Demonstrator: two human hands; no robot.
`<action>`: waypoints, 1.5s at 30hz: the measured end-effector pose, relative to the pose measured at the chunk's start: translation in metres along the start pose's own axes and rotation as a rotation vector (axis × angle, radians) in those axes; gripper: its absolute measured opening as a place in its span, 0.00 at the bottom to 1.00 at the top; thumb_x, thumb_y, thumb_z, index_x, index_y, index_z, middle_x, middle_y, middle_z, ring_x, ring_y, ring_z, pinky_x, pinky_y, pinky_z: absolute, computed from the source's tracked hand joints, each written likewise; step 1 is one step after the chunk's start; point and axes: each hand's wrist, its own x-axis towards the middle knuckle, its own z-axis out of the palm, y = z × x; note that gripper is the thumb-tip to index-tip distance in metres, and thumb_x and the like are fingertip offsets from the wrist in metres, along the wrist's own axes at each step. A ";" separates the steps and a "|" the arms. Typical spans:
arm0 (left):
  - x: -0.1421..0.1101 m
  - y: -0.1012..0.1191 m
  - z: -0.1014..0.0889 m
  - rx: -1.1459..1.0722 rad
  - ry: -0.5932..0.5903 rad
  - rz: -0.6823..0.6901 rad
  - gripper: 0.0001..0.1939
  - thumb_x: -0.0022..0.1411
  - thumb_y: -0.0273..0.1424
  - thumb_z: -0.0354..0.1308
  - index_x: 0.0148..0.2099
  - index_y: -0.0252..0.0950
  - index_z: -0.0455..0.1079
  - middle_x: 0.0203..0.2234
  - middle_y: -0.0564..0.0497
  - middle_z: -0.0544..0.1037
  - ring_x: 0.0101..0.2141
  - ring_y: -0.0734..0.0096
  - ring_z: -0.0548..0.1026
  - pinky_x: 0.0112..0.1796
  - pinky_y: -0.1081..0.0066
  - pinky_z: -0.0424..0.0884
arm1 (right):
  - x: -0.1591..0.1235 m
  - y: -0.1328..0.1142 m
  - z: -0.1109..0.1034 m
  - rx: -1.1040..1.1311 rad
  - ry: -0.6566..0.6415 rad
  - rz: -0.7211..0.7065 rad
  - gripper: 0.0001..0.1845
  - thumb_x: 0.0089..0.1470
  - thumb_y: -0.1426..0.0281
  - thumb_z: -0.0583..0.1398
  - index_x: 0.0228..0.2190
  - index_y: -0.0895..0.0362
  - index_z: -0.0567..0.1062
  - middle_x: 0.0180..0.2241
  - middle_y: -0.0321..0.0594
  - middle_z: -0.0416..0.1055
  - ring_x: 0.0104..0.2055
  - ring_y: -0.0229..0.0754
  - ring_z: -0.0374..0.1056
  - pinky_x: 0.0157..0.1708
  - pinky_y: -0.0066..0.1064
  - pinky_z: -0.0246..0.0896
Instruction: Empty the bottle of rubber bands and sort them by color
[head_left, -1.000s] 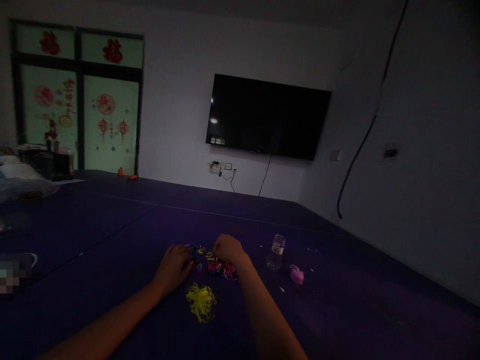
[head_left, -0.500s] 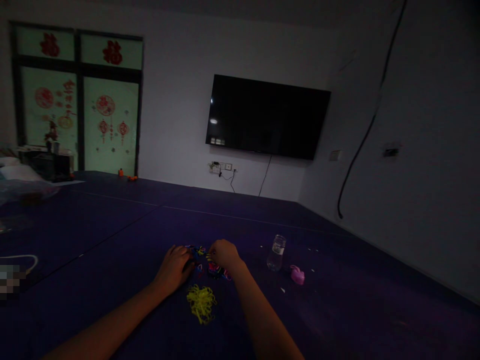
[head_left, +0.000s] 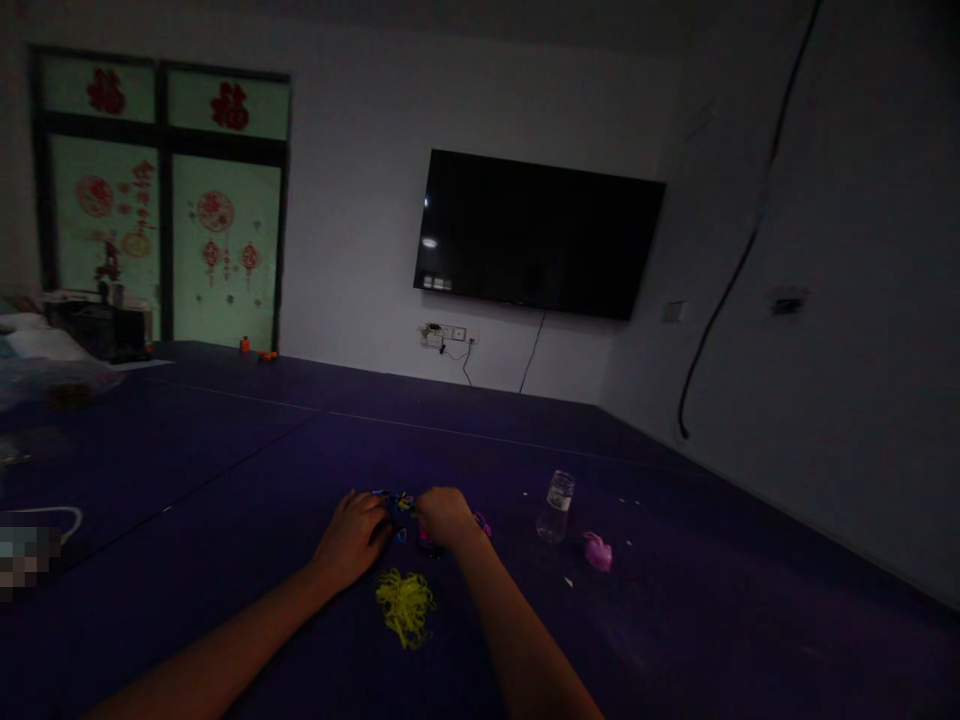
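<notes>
A loose heap of multicoloured rubber bands (head_left: pixel 402 503) lies on the purple surface between my hands; blue, yellow and pink loops show. My left hand (head_left: pixel 352 540) rests flat at the heap's left side, fingers stretched out and touching its edge. Over the right part of the heap, my right hand (head_left: pixel 446 517) is bent down with its fingers closed; the fingertips are hidden, so what they pinch cannot be made out. Some pink bands (head_left: pixel 482 522) show just right of that wrist. Nearer to me, a separate pile of yellow rubber bands (head_left: pixel 405 607) sits between my forearms.
To the right stand a clear bottle without a lid (head_left: pixel 556 508) and a small pink object (head_left: pixel 598 551). White scraps (head_left: pixel 568 582) dot the purple surface (head_left: pixel 712 620). Plastic bags (head_left: pixel 56 380) and a white cable (head_left: pixel 71 515) are at the left. A television (head_left: pixel 540 235) hangs on the wall.
My right hand has shifted slightly and its fingers now point further down. Pink bands have come to lie right of its wrist. My left hand and the yellow pile look unchanged.
</notes>
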 end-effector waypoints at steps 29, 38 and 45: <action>0.001 -0.004 0.003 -0.035 -0.048 -0.003 0.09 0.59 0.29 0.52 0.39 0.40 0.72 0.42 0.47 0.75 0.47 0.60 0.70 0.52 0.55 0.57 | 0.010 0.005 -0.004 0.508 -0.067 0.013 0.11 0.53 0.68 0.57 0.33 0.58 0.79 0.23 0.36 0.72 0.27 0.36 0.67 0.25 0.22 0.55; 0.000 0.000 0.001 -0.037 -0.022 -0.003 0.08 0.57 0.27 0.53 0.37 0.40 0.72 0.41 0.48 0.75 0.46 0.61 0.69 0.53 0.54 0.57 | 0.006 -0.011 0.025 0.039 0.222 0.008 0.16 0.59 0.71 0.50 0.44 0.53 0.74 0.44 0.47 0.70 0.47 0.50 0.63 0.41 0.38 0.60; 0.001 0.005 -0.003 -0.032 -0.058 -0.016 0.08 0.56 0.26 0.52 0.37 0.38 0.72 0.40 0.47 0.75 0.46 0.60 0.70 0.52 0.53 0.58 | 0.008 -0.010 0.024 0.079 0.205 0.028 0.13 0.58 0.70 0.53 0.37 0.57 0.76 0.41 0.47 0.71 0.47 0.48 0.61 0.42 0.36 0.58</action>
